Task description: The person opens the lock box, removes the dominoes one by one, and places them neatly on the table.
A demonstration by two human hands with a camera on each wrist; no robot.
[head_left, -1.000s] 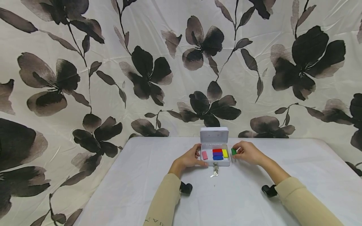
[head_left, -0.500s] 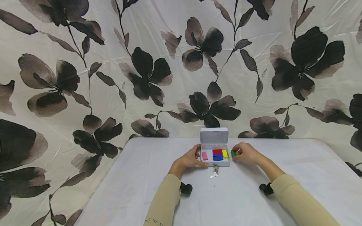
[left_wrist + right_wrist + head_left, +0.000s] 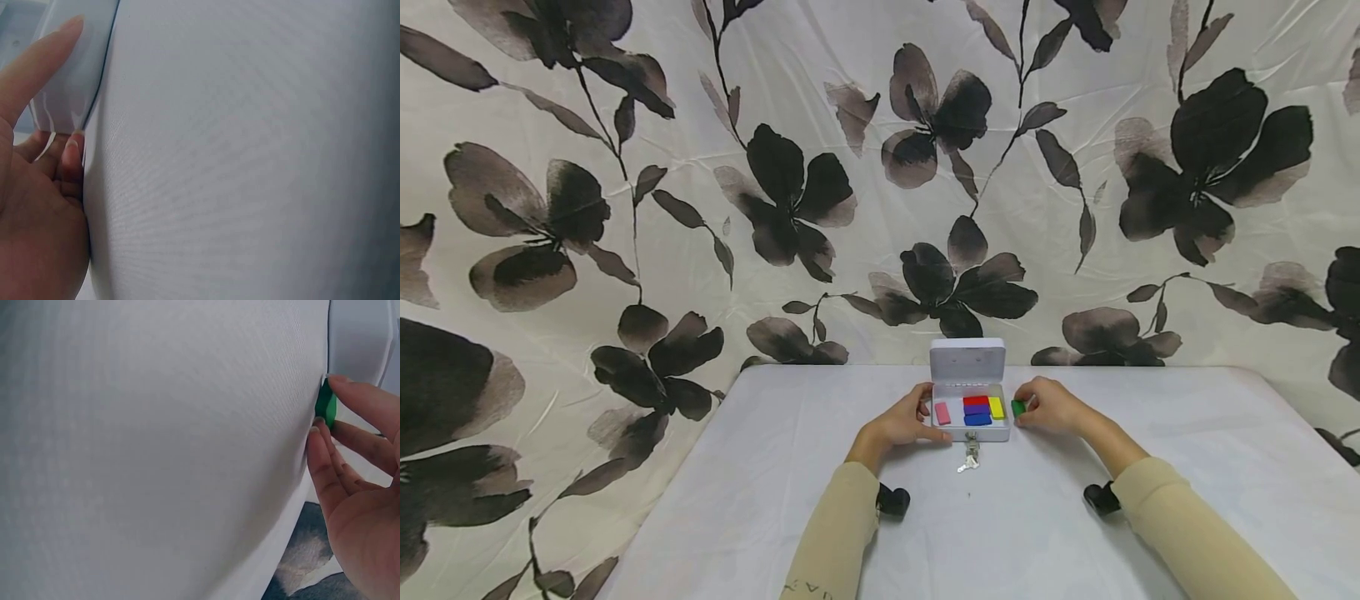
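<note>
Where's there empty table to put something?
There's room on the white table left of the left hand, right of the right hand, and between the sleeves, nearer than the keys. Inside the white box, a gap separates the pink block from the blue block. The box's sides are crowded: the left hand grips one; the right pinches a green block beside the other.

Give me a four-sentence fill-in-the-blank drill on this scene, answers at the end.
1. The green block is pinched in the person's ____ hand.
2. The left hand holds the box, whose lid is not shut but ____.
3. In the box, the purple block lies between the red block and the ____ block.
4. Of the blocks in the box, the pink block lies farthest to the person's ____.

Missing words: right; open; blue; left.
</note>
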